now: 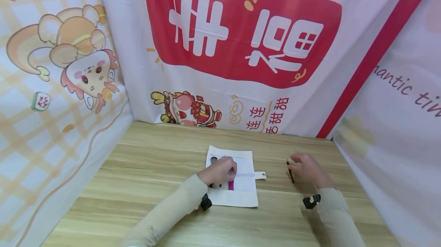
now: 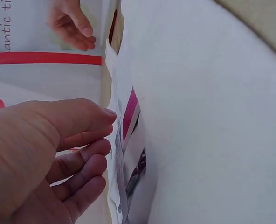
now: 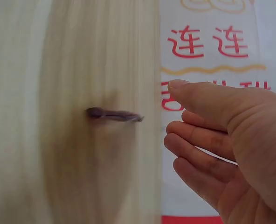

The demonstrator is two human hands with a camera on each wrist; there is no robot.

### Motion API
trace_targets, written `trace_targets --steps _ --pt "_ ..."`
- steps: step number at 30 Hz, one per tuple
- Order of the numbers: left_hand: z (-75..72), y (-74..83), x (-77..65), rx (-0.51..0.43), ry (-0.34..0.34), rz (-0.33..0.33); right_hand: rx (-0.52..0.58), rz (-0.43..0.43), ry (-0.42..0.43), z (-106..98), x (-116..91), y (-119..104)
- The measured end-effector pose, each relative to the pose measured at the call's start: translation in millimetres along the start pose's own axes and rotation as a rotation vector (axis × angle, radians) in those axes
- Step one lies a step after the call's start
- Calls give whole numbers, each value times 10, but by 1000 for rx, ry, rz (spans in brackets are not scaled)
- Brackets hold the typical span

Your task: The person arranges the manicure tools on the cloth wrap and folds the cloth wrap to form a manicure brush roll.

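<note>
A white pouch (image 1: 244, 197) lies unfolded on the table, a snap tab (image 1: 260, 175) sticking out on its right. My left hand (image 1: 222, 170) is over it. In the left wrist view the fingers bend loosely with their tips right at the pouch's layered edge. A magenta strip (image 1: 231, 185) and dark small items (image 2: 137, 173) show inside, partly covered by the hand. To the right, my right hand (image 1: 306, 168) is beside a slim dark stick-like item (image 3: 113, 115) with a rounded end. In the right wrist view its loosely bent fingers stand apart from that item.
The wooden table (image 1: 155, 162) meets printed cloth walls at the back and on both sides. A red stripe (image 1: 375, 55) runs down the back right corner. Each wrist wears a small black camera (image 1: 206, 202).
</note>
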State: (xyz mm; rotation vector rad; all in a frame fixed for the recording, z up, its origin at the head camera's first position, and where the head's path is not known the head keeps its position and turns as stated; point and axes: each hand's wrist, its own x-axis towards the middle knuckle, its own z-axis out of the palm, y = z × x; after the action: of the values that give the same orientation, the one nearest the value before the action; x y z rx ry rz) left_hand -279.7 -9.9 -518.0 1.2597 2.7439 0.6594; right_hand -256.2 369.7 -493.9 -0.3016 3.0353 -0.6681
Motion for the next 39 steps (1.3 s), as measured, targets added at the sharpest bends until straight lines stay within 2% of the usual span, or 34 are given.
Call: trace_targets --steps 4,8,13,17,23,28,30,33,36,39 --pt "2 35 39 38 5 -1 25 -37 62 94 -43 50" --pt "6 69 65 51 -7 2 40 -9 89 189 14 48" --pt "-4 76 56 67 -41 -37 44 157 19 182 219 20" --pt "-25 48 61 106 -24 -49 32 267 -56 79 423 -60" --pt "-17 68 97 99 -32 -38 5 344 -156 -31 591 -123" --pt "-3 108 125 66 -53 -45 -60 380 -140 -76 614 -91" --pt "1 114 127 51 -61 -56 -53 394 -133 -87 613 -61" --pt "-3 112 130 22 -76 -60 32 433 -149 -84 600 17" --pt "-18 105 135 -11 -83 -54 185 485 -168 -57 558 116" --pt "-20 82 140 -18 -71 -33 346 505 -136 -1 480 204"
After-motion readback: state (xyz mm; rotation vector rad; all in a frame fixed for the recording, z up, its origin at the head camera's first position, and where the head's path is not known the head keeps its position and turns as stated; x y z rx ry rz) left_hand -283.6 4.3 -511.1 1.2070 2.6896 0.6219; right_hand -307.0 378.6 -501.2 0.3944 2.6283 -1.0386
